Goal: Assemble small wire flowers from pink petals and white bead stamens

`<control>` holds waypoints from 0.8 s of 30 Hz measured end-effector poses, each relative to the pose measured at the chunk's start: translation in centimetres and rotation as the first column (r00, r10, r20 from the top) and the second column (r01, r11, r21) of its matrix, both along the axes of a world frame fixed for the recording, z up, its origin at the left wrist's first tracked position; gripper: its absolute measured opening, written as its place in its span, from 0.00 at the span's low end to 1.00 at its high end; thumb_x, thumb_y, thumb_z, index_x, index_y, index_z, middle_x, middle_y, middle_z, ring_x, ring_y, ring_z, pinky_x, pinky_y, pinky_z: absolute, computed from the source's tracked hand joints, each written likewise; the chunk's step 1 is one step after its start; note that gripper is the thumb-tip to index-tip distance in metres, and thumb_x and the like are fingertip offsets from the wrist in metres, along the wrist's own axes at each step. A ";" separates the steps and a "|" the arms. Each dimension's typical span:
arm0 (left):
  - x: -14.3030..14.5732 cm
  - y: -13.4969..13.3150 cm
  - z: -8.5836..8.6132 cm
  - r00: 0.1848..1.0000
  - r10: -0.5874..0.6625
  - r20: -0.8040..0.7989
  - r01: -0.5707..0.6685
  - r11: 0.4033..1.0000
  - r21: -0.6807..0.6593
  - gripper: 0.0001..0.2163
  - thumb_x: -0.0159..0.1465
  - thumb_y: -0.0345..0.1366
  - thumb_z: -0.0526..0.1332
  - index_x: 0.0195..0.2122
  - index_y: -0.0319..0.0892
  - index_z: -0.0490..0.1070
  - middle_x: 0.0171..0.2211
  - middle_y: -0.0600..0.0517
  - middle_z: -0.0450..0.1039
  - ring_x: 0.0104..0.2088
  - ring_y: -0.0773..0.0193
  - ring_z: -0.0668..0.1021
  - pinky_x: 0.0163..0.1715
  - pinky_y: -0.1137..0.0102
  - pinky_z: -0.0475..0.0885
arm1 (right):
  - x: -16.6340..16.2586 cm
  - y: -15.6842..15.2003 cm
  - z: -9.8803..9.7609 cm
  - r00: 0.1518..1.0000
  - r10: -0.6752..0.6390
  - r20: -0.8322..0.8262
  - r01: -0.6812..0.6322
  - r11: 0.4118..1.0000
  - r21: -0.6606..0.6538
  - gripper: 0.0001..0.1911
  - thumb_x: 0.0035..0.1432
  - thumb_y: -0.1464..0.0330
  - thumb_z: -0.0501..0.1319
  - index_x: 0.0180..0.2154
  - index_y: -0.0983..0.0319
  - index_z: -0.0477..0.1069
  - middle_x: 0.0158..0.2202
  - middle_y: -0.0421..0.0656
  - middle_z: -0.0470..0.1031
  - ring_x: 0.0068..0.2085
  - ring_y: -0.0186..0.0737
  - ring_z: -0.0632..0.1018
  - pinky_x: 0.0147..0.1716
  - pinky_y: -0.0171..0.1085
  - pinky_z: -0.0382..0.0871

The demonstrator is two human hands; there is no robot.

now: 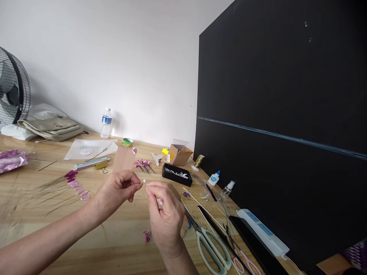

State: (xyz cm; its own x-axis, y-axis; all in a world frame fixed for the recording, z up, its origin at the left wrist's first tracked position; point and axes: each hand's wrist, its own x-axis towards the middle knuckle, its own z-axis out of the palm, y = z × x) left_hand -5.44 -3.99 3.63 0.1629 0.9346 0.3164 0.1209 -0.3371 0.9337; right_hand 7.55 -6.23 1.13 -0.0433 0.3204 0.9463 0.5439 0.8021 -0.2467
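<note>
A small round white bead (144,181) shows between my fingertips, above the middle of the table. My left hand (126,185) is closed in a pinch, thumb against forefinger, right beside the bead. From the other side my right hand (166,212) pinches just below the bead, on what looks like its thin wire. A pale pink petal (159,201) peeks out between the right fingers. What the left fingertips grip is too small to make out. Pink and magenta petals on wires (77,185) lie in a fan to the left. Finished-looking pink flower sprigs (143,164) rest behind my hands.
Green-handled scissors (212,248), pink-handled scissors (243,263) and a power strip (263,231) lie at the right. Farther back are a black tray (177,175), glue bottle (213,178), spray bottle (228,189), thread spool (198,162) and water bottle (106,124). A black panel (272,114) borders the right.
</note>
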 end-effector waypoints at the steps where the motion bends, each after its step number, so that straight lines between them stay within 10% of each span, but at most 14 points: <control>1: 0.0 0.0 -0.1 1.000 0.000 -0.002 0.000 1.000 0.008 0.06 0.46 0.35 0.59 0.16 0.41 0.64 0.11 0.61 0.61 0.13 0.73 0.65 0.14 0.77 0.61 | 0.0 0.0 0.0 1.000 -0.001 0.001 0.001 1.000 -0.003 0.12 0.52 0.83 0.52 0.31 0.61 0.66 0.29 0.41 0.73 0.32 0.33 0.74 0.32 0.31 0.69; 24: 0.1 0.6 -1.5 0.999 0.008 -0.054 0.000 0.990 0.142 0.03 0.50 0.33 0.56 0.22 0.41 0.66 0.14 0.60 0.62 0.13 0.73 0.65 0.15 0.77 0.61 | -0.2 0.1 -0.5 0.996 -0.084 0.022 0.084 0.996 -0.003 0.10 0.53 0.81 0.53 0.30 0.61 0.64 0.27 0.42 0.72 0.30 0.33 0.74 0.29 0.31 0.68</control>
